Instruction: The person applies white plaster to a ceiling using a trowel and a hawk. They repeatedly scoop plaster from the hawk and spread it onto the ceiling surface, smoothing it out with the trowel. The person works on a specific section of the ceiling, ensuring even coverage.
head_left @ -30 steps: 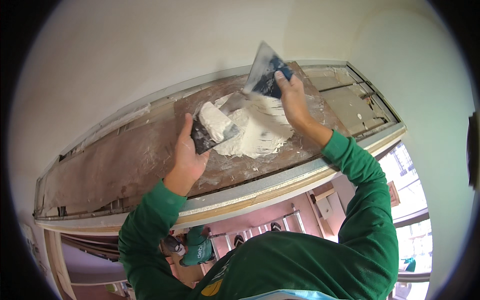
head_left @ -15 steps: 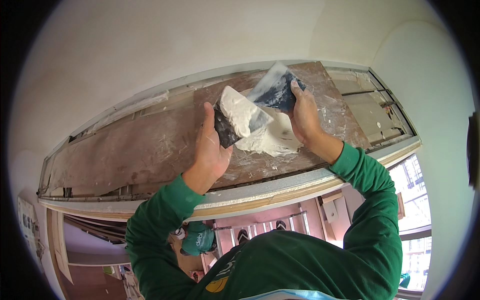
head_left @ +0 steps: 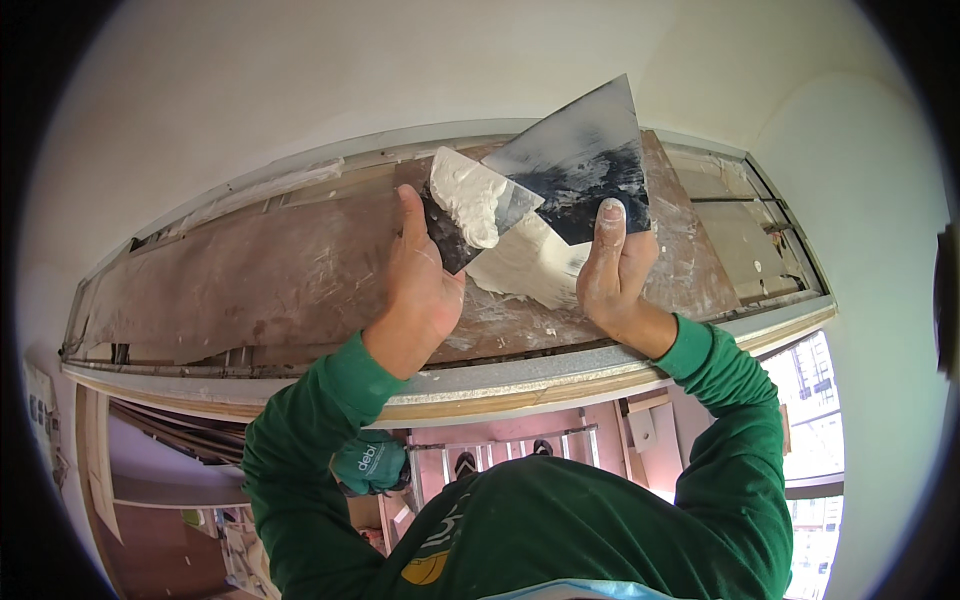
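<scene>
My left hand [head_left: 424,285] grips a dark-handled putty knife [head_left: 513,210] whose blade carries a thick lump of white plaster [head_left: 468,199]. In my right hand [head_left: 620,265] is a wider putty knife [head_left: 583,150], thumb pressed on its dark base and its metal blade raised up and to the left. Only smears of plaster mark that wider blade. The two blades overlap or meet near the middle; whether they touch I cannot tell. Below them a spread heap of white plaster [head_left: 530,265] lies on a brown, scuffed board [head_left: 300,270].
A pale metal-and-wood ledge [head_left: 480,385] runs along the near side of the board. Below it stand a ladder [head_left: 510,447] and a person in green [head_left: 370,462]. White walls curve around the far side, and an open framed gap [head_left: 745,220] lies right of the board.
The wider putty knife in my right hand has turned, its blade now pointing higher and facing me more fully. My left hand has risen slightly with its plaster-loaded putty knife.
</scene>
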Demonstrator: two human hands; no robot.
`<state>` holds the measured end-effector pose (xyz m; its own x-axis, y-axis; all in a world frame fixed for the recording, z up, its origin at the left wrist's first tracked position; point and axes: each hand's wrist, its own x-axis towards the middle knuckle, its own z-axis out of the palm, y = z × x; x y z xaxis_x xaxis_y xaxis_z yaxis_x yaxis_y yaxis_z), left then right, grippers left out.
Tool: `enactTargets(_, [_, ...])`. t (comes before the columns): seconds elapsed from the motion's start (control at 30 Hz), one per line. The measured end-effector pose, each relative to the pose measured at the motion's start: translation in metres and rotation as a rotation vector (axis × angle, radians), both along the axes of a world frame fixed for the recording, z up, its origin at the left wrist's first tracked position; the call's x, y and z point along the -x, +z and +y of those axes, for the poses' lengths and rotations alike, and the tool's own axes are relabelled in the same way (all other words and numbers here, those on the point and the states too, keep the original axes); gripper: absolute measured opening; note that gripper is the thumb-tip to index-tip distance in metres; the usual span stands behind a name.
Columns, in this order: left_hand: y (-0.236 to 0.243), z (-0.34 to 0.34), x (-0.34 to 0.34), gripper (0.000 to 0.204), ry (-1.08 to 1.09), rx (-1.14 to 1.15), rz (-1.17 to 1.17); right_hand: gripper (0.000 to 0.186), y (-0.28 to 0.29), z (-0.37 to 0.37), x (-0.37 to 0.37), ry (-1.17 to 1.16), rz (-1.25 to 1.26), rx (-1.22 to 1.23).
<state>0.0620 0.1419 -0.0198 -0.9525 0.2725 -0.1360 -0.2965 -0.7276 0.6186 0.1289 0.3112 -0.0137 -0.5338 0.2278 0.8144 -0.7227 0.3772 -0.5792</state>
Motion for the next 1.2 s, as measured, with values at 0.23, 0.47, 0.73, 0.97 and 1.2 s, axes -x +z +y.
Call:
enactTargets(0.23, [0.016,0.003,-0.01,0.053,0.08,0.067,-0.021,0.022,-0.011,-0.003,0.021,0.05,-0.192,-0.471])
enactTargets(0.47, [0.034,-0.027,0.02,0.056,0.496,-0.051,0.46,0.019,0.015,0.015,0.02,0.57,-0.6,0.588])
enactTargets(0.73, [0.024,-0.032,0.009,0.051,1.131,0.459,1.53,0.022,0.03,-0.009,-0.019,1.141,-0.762,1.058])
enactTargets(0.97, [0.054,-0.045,-0.011,0.034,0.677,1.059,2.179,0.022,0.034,0.0,-0.048,1.207,-0.68,0.976])
enactTargets(1.2, [0.061,-0.072,0.023,0.051,0.358,1.303,2.448,0.026,0.045,0.049,-0.025,0.897,-0.495,0.919])
